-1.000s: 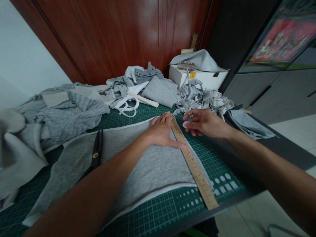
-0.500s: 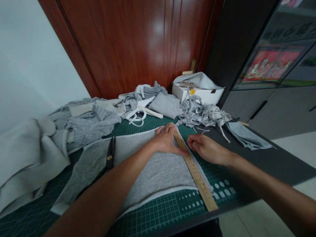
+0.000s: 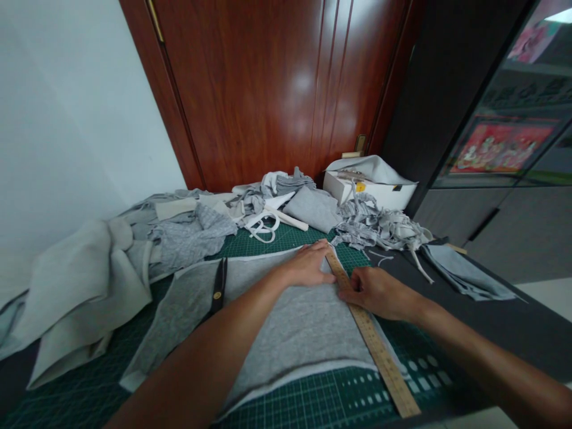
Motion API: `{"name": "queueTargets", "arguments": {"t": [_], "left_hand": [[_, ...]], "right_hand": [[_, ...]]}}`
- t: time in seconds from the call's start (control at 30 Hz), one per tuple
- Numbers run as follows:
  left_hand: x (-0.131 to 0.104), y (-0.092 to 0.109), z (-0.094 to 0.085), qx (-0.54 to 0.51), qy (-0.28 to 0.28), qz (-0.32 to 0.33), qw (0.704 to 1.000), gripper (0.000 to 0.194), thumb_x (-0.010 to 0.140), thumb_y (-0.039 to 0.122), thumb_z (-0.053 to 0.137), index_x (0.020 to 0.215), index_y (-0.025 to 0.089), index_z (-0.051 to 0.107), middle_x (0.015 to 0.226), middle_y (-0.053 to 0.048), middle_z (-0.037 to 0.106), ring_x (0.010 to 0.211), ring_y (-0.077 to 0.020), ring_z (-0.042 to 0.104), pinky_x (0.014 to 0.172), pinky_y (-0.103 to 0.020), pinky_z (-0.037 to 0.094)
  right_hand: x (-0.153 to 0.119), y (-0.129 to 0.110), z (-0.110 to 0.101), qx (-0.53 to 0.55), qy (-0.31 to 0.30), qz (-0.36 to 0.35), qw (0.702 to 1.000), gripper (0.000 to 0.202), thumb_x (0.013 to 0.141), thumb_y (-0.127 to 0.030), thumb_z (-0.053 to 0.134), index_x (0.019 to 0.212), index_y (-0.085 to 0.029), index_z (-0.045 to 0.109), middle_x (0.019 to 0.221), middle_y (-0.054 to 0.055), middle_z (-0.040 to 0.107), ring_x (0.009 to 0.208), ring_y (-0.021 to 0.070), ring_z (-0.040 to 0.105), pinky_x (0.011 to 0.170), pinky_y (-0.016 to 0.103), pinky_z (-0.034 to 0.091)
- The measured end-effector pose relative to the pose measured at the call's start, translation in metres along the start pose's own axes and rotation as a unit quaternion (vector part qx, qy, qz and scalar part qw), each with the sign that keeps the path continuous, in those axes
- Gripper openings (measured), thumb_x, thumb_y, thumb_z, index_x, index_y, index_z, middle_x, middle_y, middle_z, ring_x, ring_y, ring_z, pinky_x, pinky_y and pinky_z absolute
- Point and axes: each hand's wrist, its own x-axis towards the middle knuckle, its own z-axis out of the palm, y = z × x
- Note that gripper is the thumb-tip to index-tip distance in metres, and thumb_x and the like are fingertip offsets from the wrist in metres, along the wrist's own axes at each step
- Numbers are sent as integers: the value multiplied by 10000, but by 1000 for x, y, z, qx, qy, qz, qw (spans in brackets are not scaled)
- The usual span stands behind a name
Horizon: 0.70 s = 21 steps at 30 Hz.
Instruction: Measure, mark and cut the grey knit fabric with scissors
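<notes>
A piece of grey fabric (image 3: 304, 328) with pale edges lies spread on the green cutting mat (image 3: 308, 393). Along its right side runs a wooden ruler (image 3: 379, 351), reaching past the near edge of the fabric. My left hand (image 3: 310, 265) rests flat, fingers stretched, on the fabric and the ruler's far end. Curled closed, my right hand (image 3: 370, 292) touches the ruler just below it; whatever its fingers may hold is hidden. Black scissors (image 3: 218, 292) lie on the fabric, partly covered by my left forearm.
Heaped grey cloth (image 3: 192, 223) and thick pale fabric (image 3: 84, 280) fill the left and back. A white box (image 3: 375, 193) stands by the door, with tangled fabric strips (image 3: 388, 226) before it. Folded grey cloth (image 3: 465, 271) lies at right on the dark tabletop (image 3: 504, 333).
My right hand has moved from beside the ruler onto it. My left hand stays at the far end. The camera view has tilted up and shifted left.
</notes>
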Motion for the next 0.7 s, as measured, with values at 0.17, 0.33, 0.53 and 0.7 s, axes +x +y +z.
{"name": "queueTargets", "arguments": {"t": [0.17, 0.33, 0.53, 0.7], "left_hand": [[-10, 10, -4, 34, 37, -60, 997, 765, 838, 512, 727, 1460, 135, 492, 1604, -218, 445, 1525, -360, 390, 1228, -520, 342], [-51, 22, -16, 106, 64, -102, 987, 512, 828, 390, 757, 1243, 114, 645, 1372, -221, 605, 1285, -406, 609, 1098, -554, 466], [-89, 8, -19, 84, 78, -164, 980, 493, 846, 529, 722, 1104, 109, 714, 1213, -187, 684, 1208, -379, 638, 1079, -501, 493], [-91, -9, -12, 36, 112, -177, 977, 673, 753, 617, 774, 1223, 145, 685, 1379, -180, 647, 1331, -380, 573, 1151, -509, 442]], "right_hand": [[1, -4, 4, -27, 10, 16, 999, 253, 889, -333, 598, 676, -198, 582, 632, 56, 640, 561, 175, 569, 516, 295, 307], [1, -9, 2, -37, 12, 23, 999, 247, 877, -297, 593, 650, -204, 565, 615, 52, 620, 556, 174, 551, 517, 298, 292], [-3, 4, -6, 39, -10, 36, 999, 232, 924, -343, 559, 786, -175, 641, 733, 64, 676, 649, 191, 599, 574, 295, 368], [-1, 20, -21, 83, -5, -15, 996, 356, 967, -475, 479, 881, -177, 653, 765, 35, 639, 677, 193, 583, 603, 296, 417]]}}
